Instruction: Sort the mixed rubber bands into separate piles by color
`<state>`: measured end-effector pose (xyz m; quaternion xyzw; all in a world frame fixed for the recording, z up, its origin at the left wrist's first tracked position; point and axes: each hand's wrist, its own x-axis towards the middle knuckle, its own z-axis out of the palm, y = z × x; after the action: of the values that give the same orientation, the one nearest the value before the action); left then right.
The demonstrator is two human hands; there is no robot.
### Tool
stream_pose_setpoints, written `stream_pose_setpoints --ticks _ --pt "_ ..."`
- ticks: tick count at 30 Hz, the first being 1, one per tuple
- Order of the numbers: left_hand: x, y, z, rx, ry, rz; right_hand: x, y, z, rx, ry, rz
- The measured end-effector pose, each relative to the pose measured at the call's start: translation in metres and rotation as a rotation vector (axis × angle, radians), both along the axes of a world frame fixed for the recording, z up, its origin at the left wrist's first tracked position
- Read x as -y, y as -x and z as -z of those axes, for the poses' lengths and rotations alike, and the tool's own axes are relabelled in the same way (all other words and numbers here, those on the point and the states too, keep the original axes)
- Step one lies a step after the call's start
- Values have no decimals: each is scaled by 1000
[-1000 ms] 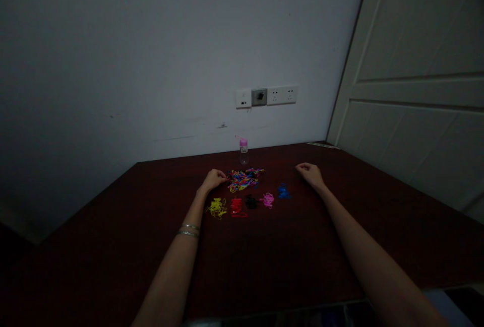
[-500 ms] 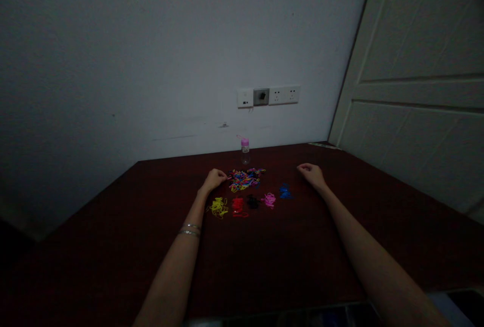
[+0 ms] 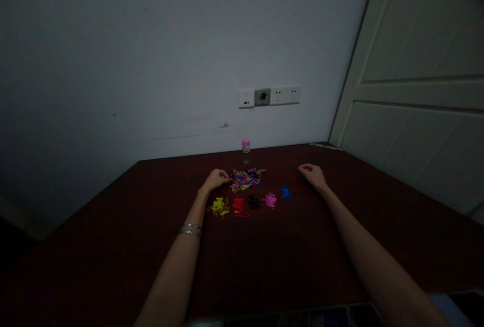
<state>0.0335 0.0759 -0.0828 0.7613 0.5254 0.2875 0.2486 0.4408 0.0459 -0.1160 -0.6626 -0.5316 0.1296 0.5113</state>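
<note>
My left hand (image 3: 218, 178) rests at the left edge of a mixed heap of coloured rubber bands (image 3: 245, 180). Its thumb and fingers are pinched together at the heap; what lies between them is too small to make out. My right hand (image 3: 311, 173) lies on the table to the right of the heap, fingers curled closed, with nothing showing in them. In front of the heap, single-colour piles form a row: yellow bands (image 3: 219, 207), red bands (image 3: 239, 206), black bands (image 3: 253, 202), pink bands (image 3: 269, 200) and blue bands (image 3: 286, 192). The blue pile is nearest my right hand.
A clear bottle with a pink cap (image 3: 246, 151) stands upright behind the heap. The dark red table (image 3: 272, 256) meets a wall with sockets (image 3: 285, 95). A pale panelled door (image 3: 412, 105) is at the right. Dim light blurs small details.
The view has shifted very slightly. A pink bit seen at my left fingertips earlier is no longer distinct, and those fingers stay by the heap. My right hand keeps its place.
</note>
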Motion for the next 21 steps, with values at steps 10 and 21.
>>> stream_pose_setpoints --ticks 10,21 --pt "0 -2 -1 12 18 -2 -4 -3 4 -6 3 -25" --pt "-2 2 -6 -83 17 52 -6 -5 6 3 1 -14"
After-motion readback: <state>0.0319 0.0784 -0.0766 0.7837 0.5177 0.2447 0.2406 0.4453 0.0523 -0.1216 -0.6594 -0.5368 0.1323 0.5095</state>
